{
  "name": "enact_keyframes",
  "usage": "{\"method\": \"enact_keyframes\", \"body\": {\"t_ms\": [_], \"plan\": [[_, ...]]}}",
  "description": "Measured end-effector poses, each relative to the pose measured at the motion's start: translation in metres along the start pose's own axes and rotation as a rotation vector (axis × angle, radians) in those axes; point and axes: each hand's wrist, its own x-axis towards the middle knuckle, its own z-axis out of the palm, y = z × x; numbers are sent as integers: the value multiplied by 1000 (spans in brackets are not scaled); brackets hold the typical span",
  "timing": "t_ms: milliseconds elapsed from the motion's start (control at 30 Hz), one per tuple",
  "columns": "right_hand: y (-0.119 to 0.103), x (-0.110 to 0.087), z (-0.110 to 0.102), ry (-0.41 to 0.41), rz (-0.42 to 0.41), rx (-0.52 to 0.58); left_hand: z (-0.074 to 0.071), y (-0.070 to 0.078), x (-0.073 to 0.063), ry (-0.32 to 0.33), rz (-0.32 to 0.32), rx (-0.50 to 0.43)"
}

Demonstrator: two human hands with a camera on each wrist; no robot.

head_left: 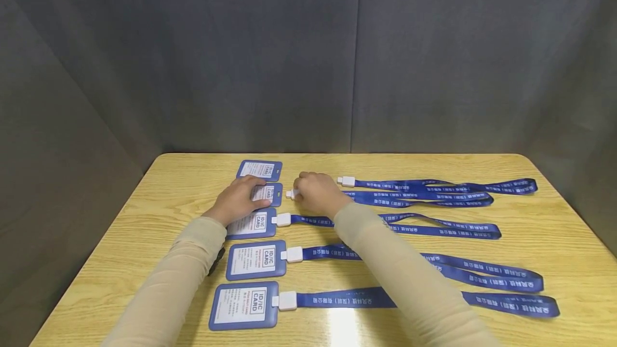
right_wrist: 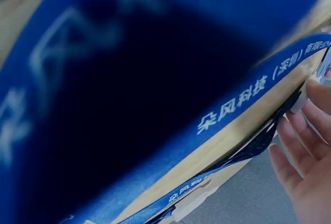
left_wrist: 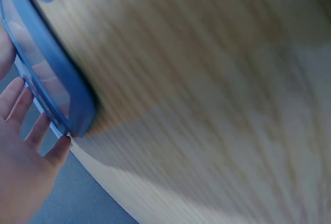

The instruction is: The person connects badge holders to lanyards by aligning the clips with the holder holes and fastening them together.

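My left hand (head_left: 235, 198) holds a blue-framed ID card holder (head_left: 276, 195), second from the back, by its long edges. In the left wrist view its fingers (left_wrist: 39, 131) lie along one edge of the holder (left_wrist: 83, 97), which looks slightly raised from the table. Just to the right, my right hand (head_left: 315, 193) pinches the white clip (head_left: 290, 194) of a blue lanyard (head_left: 376, 196). The clip's tip points at the holder's slot, with a small gap between them. In the right wrist view fingers and thumb close on the white clip (right_wrist: 300, 104).
Toward the front, three card holders (head_left: 257, 259) have white clips (head_left: 295, 254) at their slots, with blue lanyards stretching right. Behind lies another holder (head_left: 260, 169), apart from its clip (head_left: 346, 181) and lanyard. The wooden table (head_left: 144, 240) ends at a grey curtain (head_left: 260, 68).
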Motion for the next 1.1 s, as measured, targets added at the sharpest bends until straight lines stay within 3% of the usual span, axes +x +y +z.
{"method": "enact_keyframes", "body": {"t_ms": [300,733,1100], "plan": [[-4,5,1,-8,27,-11,-1,1,3,-36,-12,-7],[-12,11,1,10,-6,-114,-3,4,5,-23,11,87],[-18,11,3,-23,-1,-181,2,7,3,3,-27,99]]}}
